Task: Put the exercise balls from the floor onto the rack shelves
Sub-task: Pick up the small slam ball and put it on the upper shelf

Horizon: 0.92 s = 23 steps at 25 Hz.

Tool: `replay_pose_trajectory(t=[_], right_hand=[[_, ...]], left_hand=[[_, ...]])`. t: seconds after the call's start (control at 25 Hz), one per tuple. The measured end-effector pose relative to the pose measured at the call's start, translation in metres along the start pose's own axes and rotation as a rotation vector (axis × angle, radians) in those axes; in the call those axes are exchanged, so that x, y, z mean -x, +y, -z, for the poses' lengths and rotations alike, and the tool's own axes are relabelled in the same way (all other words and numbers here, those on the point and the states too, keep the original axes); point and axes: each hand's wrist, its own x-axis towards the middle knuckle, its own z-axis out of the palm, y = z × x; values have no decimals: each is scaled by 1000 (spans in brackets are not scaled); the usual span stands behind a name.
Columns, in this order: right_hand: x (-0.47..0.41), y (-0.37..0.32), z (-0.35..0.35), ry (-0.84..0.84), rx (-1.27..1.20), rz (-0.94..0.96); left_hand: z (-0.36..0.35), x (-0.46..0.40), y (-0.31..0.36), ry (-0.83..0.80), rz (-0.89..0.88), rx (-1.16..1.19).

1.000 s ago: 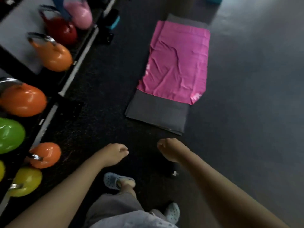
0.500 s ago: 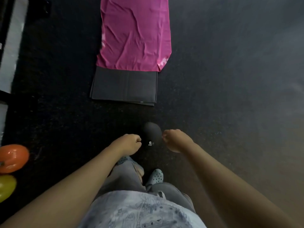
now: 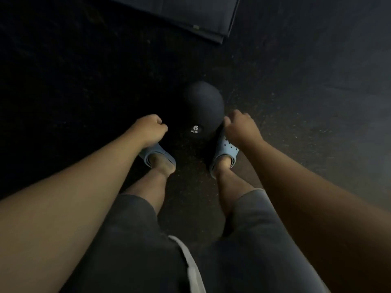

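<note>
A black exercise ball [image 3: 202,106] marked "6 KG" lies on the dark floor just in front of my feet. My left hand [image 3: 149,130] hangs to its left with the fingers curled into a fist, a small gap between it and the ball. On the ball's right side is my right hand [image 3: 240,127], its fingers also curled and its knuckles close against the ball's edge. Neither hand holds anything. The rack is out of view.
A folded dark mat [image 3: 190,15] lies on the floor beyond the ball, at the top of the view. My feet in light blue clogs [image 3: 225,149] stand on either side, just behind the ball. Speckled dark floor [image 3: 306,92] spreads all around.
The view has swung away from the rack and tipped down over the ball. Both hands have dropped lower, to either side of it. The pink towel and the coloured kettlebells have left the view.
</note>
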Motion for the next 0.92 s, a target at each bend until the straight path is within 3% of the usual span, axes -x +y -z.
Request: replay_pose_trajectory(t=[0.2, 0.4, 0.52, 0.72, 0.92], right_hand=[[-133, 23, -43, 20, -376, -165], [-207, 33, -75, -169, -929, -385], [-223, 30, -82, -255, -1166, -418], [-178, 10, -54, -165, -1209, -362], [-55, -58, 47, -133, -1123, -277]], left_hand=[[-58, -135, -6, 107, 142, 507], [-95, -211, -10, -17, 234, 979], [-98, -234, -10, -145, 220, 1192], [-71, -192, -8, -132, 218, 1283], [24, -53, 18, -108, 46, 1363]])
